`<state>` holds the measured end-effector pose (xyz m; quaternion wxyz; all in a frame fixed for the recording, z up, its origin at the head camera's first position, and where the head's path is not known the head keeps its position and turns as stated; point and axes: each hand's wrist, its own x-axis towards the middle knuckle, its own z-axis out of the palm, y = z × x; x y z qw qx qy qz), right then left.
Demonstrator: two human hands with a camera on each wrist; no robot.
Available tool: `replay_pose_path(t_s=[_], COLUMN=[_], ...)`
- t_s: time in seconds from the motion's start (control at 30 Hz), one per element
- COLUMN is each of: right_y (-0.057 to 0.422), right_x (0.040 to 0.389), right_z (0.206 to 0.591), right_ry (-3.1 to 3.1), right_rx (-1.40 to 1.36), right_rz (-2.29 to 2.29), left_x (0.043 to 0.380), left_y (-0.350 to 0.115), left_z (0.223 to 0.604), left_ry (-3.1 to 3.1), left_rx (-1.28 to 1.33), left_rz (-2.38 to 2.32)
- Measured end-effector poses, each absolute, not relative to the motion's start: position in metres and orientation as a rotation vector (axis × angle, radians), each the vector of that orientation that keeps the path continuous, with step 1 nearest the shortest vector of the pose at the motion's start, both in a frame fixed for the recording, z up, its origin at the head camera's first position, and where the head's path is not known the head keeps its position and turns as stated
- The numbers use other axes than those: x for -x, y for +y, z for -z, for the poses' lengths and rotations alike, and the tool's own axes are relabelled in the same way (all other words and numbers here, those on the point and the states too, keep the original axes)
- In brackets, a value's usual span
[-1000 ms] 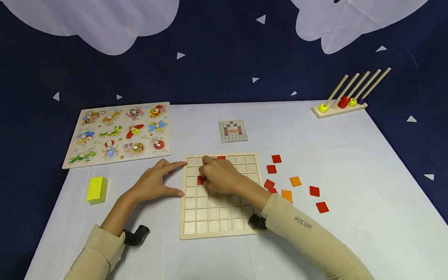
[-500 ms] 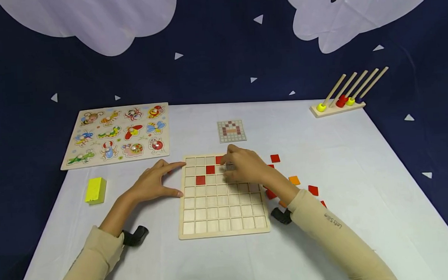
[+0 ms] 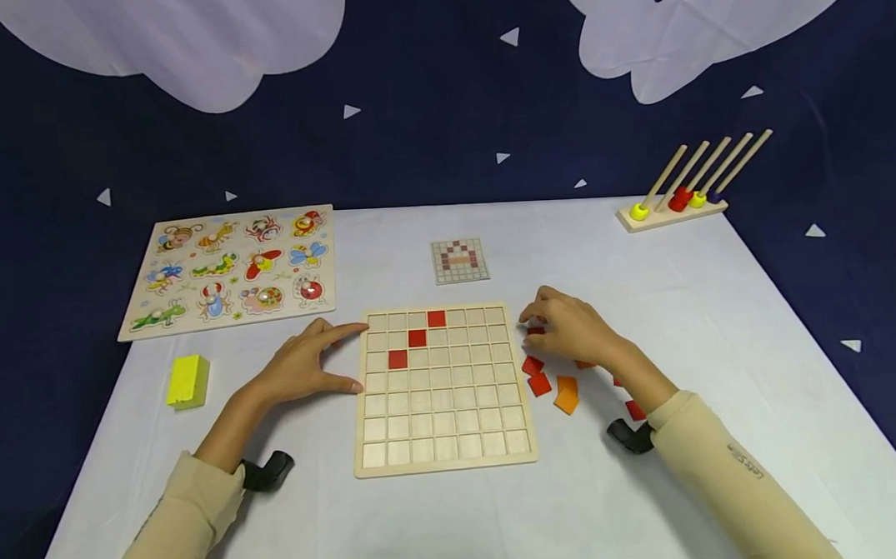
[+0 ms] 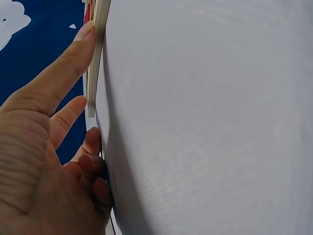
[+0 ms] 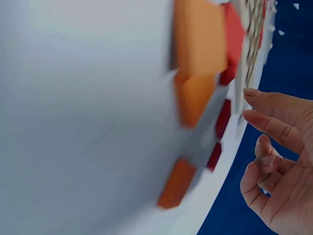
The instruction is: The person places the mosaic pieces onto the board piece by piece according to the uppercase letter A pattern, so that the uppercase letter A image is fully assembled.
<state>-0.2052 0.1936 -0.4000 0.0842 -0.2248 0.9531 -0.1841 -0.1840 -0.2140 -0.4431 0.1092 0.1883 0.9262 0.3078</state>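
My left hand [image 3: 300, 366] touches the left edge of a wooden grid board [image 3: 443, 402], its thumb and index finger spread and straight; the left wrist view shows the thumb against the board's side. Three red square tiles lie in the board's cells in a diagonal, the middle one being this red tile [image 3: 417, 338]. To the right of the board, my right hand [image 3: 573, 327] hovers over loose tiles with thumb and index finger apart and nothing between them. Under its fingers a red tile [image 3: 536, 331] is partly hidden. Orange tiles [image 3: 567, 400] lie nearer the front.
A small pattern card [image 3: 460, 261] lies behind the board. An insect puzzle board [image 3: 230, 272] is at the back left, with a yellow block [image 3: 188, 382] in front of it. A peg stand with beads [image 3: 672, 216] stands at the back right.
My right hand has moved right, off the board to the loose tiles; a second ago it was placing fingers among the board's upper left cells. My left hand keeps its place on the board's edge.
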Motion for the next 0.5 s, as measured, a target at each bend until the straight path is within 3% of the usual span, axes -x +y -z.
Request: replay_pose_path(t_s=[0.5], right_y=[0.218], right_x=[0.204], right_z=[0.411], right_ry=[2.880], right_rx=[0.647], right_rz=[0.490], left_x=[0.185], left_y=[-0.214], left_z=[0.443], left_ry=[2.691], left_rx=[-0.525], left_rz=[-0.898])
